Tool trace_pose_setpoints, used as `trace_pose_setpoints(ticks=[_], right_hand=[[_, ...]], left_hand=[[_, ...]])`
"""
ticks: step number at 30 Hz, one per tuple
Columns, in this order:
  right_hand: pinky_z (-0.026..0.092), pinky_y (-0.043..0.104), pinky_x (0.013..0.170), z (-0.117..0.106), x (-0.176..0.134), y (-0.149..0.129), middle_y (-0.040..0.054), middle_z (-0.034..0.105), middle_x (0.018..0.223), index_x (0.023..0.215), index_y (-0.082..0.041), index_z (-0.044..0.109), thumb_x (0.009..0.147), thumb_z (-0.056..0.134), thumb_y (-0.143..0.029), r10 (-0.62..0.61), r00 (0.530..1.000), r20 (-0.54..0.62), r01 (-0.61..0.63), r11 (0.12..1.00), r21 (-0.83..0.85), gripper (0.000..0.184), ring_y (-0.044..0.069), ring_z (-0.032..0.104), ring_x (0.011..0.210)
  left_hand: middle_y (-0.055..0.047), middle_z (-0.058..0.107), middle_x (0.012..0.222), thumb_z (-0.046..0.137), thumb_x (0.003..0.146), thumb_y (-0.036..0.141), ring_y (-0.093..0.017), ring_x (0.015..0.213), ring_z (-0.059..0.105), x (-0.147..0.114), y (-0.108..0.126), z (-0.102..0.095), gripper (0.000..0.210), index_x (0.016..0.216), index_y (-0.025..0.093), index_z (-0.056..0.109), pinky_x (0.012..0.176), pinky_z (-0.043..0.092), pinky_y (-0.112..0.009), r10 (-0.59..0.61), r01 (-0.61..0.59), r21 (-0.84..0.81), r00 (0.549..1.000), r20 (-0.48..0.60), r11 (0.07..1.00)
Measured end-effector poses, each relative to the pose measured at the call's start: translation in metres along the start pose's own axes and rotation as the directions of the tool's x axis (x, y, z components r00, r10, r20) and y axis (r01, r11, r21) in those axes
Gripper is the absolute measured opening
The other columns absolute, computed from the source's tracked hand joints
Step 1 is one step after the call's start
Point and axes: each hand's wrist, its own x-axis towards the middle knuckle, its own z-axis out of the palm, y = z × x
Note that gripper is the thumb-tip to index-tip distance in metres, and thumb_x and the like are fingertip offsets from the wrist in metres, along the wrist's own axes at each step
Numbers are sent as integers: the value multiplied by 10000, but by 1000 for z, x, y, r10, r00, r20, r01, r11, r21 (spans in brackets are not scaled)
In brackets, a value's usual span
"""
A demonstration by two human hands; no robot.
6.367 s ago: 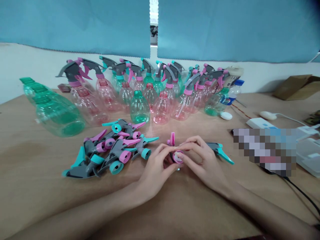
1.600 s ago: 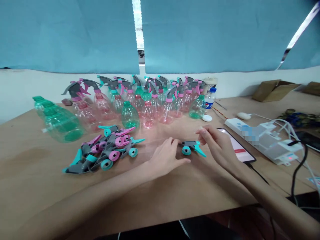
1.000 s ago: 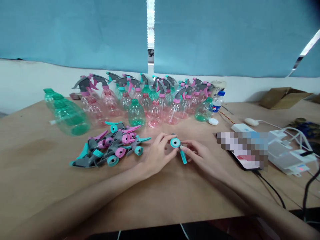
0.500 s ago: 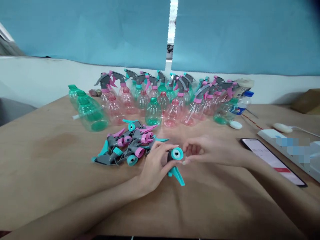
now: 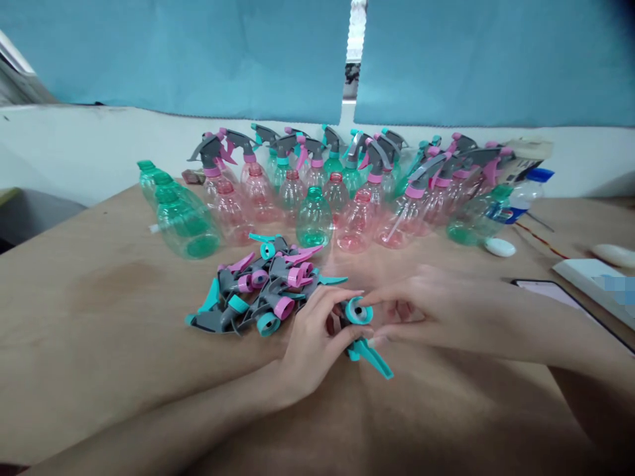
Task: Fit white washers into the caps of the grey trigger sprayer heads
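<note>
My left hand [image 5: 312, 337] grips a grey and turquoise trigger spray head [image 5: 358, 311], its round collar facing me and its turquoise trigger pointing down to the right. From the right, my right hand [image 5: 414, 307] has its index finger and thumb at the collar's edge, closed on it; the other fingers are curled and partly blurred. Just left of my left hand lies a pile of loose spray heads [image 5: 282, 307] in grey with pink or turquoise parts. Behind the hands stand open bottles, among them a green bottle [image 5: 314, 221] and a pink bottle [image 5: 354, 228].
Several bottles with spray heads fitted [image 5: 374, 175] stand along the back. Green bottles [image 5: 186, 228] are at the left. At the right are a blue-capped bottle [image 5: 526, 195], a white oval object [image 5: 500, 247], a phone [image 5: 546, 289] and a white power strip [image 5: 590, 281].
My right hand has closed in on the collar, where a gap showed before. The view has shifted, so most things appear displaced, those on the right the most.
</note>
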Motion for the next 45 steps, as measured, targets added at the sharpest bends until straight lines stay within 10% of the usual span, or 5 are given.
trace_pose_setpoints(ticks=[9, 27, 45], right_hand=[[268, 209, 425, -10, 19, -6, -47, 610, 606, 950, -283, 727, 852, 550, -358, 25, 920, 391, -8, 999, -45, 216, 86, 431, 487], [464, 215, 626, -13, 29, 11, -18, 728, 939, 994, -257, 723, 834, 597, -322, -39, 886, 462, -41, 986, 161, 214, 140, 647, 764], [410, 181, 518, -9, 29, 4, -47, 624, 680, 884, -217, 677, 749, 667, -203, -13, 928, 374, -13, 998, 66, 136, 99, 583, 614]], left_hand=[[-42, 598, 1012, 674, 808, 228, -162, 795, 556, 1, -1, -1, 253, 1051, 216, 606, 676, 483, -273, -9, 8, 20, 999, 36, 1000], [-28, 623, 885, 696, 783, 292, -144, 685, 548, 3, 0, 0, 275, 1037, 207, 640, 628, 481, -263, -55, 54, 18, 998, 38, 998], [-5, 624, 928, 707, 775, 213, -130, 714, 544, 3, -2, 0, 291, 1052, 192, 621, 651, 451, -234, 11, -13, 27, 998, 61, 1000]])
